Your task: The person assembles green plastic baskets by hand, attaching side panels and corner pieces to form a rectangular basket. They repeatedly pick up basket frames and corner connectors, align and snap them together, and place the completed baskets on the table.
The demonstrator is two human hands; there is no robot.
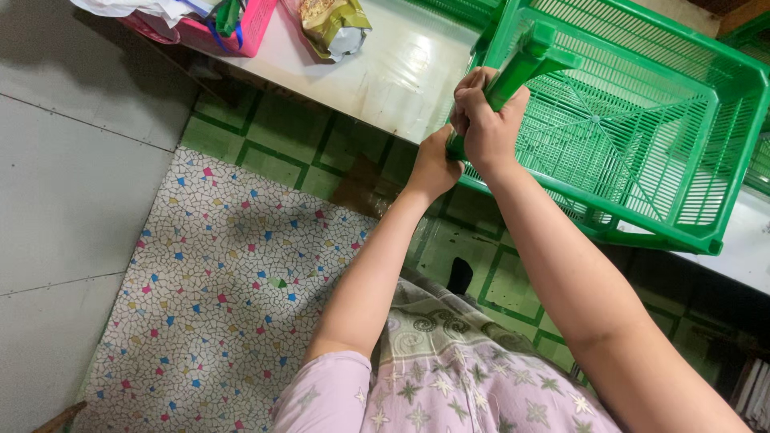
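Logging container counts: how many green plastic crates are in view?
3, perhaps: the green crate gripped by the left hand and right hand; slivers at the top and right edge; others may be hidden.

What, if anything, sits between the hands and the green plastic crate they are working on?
Nothing visible. The right hand is already wrapped around the corner post of the green plastic crate, and the left hand grips just below it at the crate's edge, over the white table.

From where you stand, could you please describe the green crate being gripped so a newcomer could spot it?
Start at the pale countertop. At its right end sits a green lattice crate, tilted. Unlike the pink basket far left, its corner post is clasped by the left hand and right hand.
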